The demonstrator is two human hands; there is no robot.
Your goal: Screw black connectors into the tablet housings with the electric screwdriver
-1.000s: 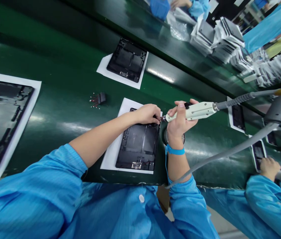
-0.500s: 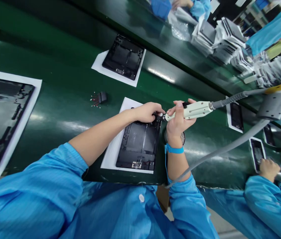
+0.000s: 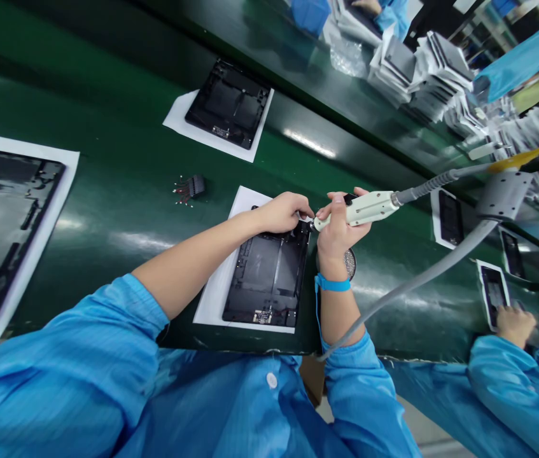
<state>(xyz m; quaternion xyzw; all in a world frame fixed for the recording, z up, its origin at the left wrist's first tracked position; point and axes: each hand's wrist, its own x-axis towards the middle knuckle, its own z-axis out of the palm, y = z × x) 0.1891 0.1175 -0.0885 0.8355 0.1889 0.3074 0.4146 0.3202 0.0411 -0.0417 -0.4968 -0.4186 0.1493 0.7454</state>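
An opened black tablet [image 3: 266,273] lies on a white sheet [image 3: 212,296] at the table's front edge, its inner parts facing up. My left hand [image 3: 281,213] rests over the tablet's top end, fingers bent together near the top right corner; whatever they pinch is hidden. My right hand [image 3: 338,232] is wrapped round a pale electric screwdriver [image 3: 369,208]. The screwdriver lies almost level, its tip at that same corner close to my left fingertips. A blue wrist strap [image 3: 333,284] circles my right wrist, which partly hides a round dish [image 3: 350,263] of small bits.
A bundle of small wired parts [image 3: 190,189] lies left of my tablet. Other opened tablets stand at the left [image 3: 6,229] and on the far side [image 3: 231,105]. A grey cable [image 3: 407,280] arcs at right. A co-worker's hand [image 3: 515,323] touches a device at far right.
The far tablet on its sheet has shifted left and slightly away. My right hand and the screwdriver have moved a little left, the cable with them. My left hand has barely moved.
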